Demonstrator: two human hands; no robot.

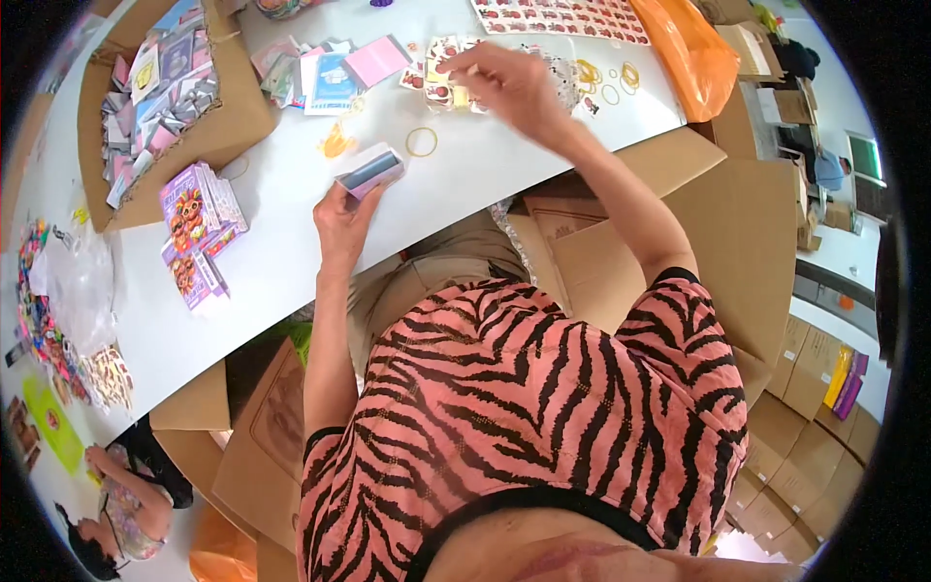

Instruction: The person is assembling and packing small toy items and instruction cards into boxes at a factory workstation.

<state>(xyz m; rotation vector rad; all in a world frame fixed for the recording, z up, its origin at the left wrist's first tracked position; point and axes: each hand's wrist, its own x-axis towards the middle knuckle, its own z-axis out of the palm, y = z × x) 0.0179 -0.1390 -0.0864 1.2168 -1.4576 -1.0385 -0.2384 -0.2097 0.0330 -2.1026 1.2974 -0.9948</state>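
My left hand (341, 228) holds a small open carton (373, 173) upright above the white table, its open end facing up and a dark grey-blue inside showing. My right hand (514, 89) reaches over a pile of small cut sticker cards (441, 87) printed with red figures. Its thumb and fingers are pinched together; what sits between them, if anything, is too small to make out. Left of that pile lie a pink card pack (376, 62) and a blue-and-white card pack (333, 85). A yellow rubber band (422, 143) rests just right of the carton.
A cardboard box (238, 121) full of small packs stands at the left. Purple printed cartons (199, 213) are stacked before it. Rubber bands (630, 76), a sticker sheet (562, 19) and an orange bag (689, 58) lie at the right. Another person (131, 495) sits lower left.
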